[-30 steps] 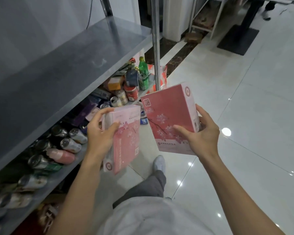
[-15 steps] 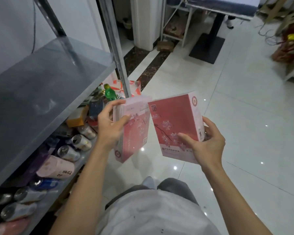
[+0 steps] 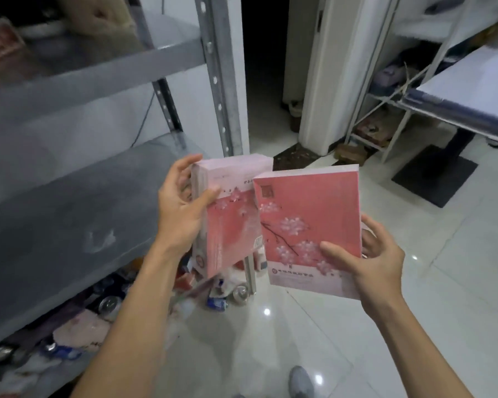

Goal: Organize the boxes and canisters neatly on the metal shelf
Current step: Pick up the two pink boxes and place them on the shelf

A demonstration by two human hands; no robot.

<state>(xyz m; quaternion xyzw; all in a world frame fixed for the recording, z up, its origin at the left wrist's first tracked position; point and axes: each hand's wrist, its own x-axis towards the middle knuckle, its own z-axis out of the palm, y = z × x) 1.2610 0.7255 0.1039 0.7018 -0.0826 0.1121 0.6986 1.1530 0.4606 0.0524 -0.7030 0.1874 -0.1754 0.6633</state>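
I hold two pink boxes printed with white blossoms in front of the metal shelf. My left hand [image 3: 181,208] grips the left pink box [image 3: 230,222] by its long edge, thumb on the front face. My right hand [image 3: 377,259] grips the right pink box [image 3: 308,225] at its lower right, thumb across the front. The two boxes overlap slightly, the right one in front. Both hang in the air just past the front right corner of the grey middle shelf board [image 3: 69,219], beside the perforated upright post [image 3: 219,90].
Cans and canisters [image 3: 107,303] lie jumbled on the lowest shelf level, with more cans [image 3: 230,294] by the post's foot. An upper shelf board [image 3: 92,79] carries blurred items. A white table [image 3: 472,93] and a white rack [image 3: 385,122] stand to the right on the glossy tiled floor.
Both hands have raised the boxes from the lower shelf level to the height of the middle shelf board. My view has tilted up, and the boxes are closer together.
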